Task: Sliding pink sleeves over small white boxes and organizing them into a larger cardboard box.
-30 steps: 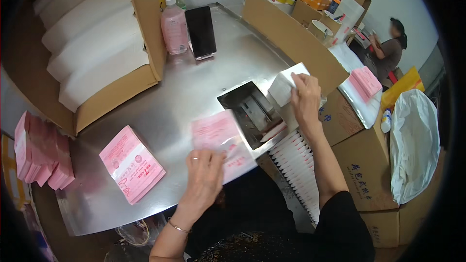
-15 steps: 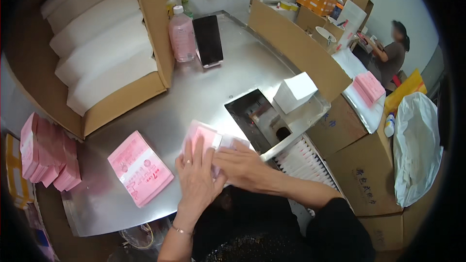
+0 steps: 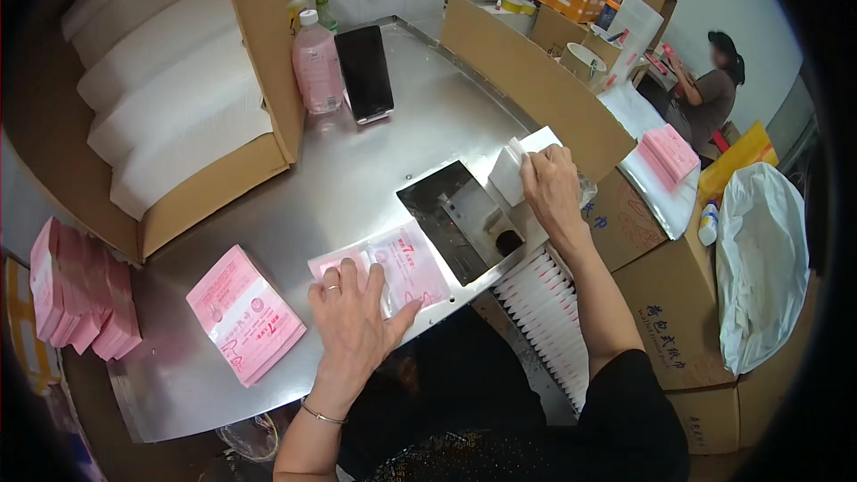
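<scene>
A: Where is the left hand?

B: Flat on the near edge of the steel counter, fingers spread wide, pressing down a clear-and-pink pouch. It grips nothing; the palm just rests on the pouch's left part.

A: And the right hand?

B: Farther off and to the right, fingers curled around a white pad stack. The stack sits just beyond the metal sealer, which lies between the two hands.

A: What else is around?

B: A pile of pink packets lies left of the left hand, apart from it. More pink packets stand off the counter's far left edge. A pink bottle and a dark phone stand at the far side, next to a big carton of white sheets. White strips fill a box below the counter's right edge.
</scene>
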The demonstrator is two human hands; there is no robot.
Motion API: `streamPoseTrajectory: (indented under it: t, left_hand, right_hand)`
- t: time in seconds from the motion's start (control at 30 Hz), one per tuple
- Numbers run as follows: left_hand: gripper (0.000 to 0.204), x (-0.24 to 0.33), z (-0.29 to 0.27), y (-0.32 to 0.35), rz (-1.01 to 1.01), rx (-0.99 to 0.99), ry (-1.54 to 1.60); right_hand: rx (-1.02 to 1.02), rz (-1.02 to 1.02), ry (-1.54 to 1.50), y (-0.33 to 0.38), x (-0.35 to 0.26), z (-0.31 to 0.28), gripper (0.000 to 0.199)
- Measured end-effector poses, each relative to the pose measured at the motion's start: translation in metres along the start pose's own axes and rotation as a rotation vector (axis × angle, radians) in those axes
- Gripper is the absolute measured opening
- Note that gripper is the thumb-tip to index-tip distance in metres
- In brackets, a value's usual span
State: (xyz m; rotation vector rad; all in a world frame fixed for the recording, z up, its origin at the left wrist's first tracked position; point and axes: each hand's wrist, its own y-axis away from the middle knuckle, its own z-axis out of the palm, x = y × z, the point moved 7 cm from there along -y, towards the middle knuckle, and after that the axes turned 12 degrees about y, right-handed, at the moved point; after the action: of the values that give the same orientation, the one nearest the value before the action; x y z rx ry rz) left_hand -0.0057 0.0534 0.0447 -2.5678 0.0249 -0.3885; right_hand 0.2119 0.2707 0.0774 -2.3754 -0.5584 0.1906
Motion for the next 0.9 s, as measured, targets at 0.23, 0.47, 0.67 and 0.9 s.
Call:
streamPoseTrajectory:
  t: [0.23, 0.47, 0.67, 0.9]
  left_hand:
    - [0.044, 0.001, 0.010, 0.012, -0.120, -0.164, 0.048]
    - [0.058, -0.015, -0.002, 0.013, -0.122, -0.171, 0.365]
    - [0.076, 0.021, 0.000, 0.004, -0.130, -0.119, 0.293]
    - [0.034, 0.011, -0.027, 0.040, 0.002, -0.140, 0.485]
  right_hand:
    - [0.115, 0.026, -0.073, 0.014, 0.003, -0.016, 0.035]
    - [-0.042, -0.848, -0.526, 0.138, -0.180, -0.074, 0.046]
    - [-0.369, -0.549, -0.186, 0.075, -0.186, 0.035, 0.028]
    - [-0.800, -0.290, -0.089, 0.060, -0.100, 0.081, 0.016]
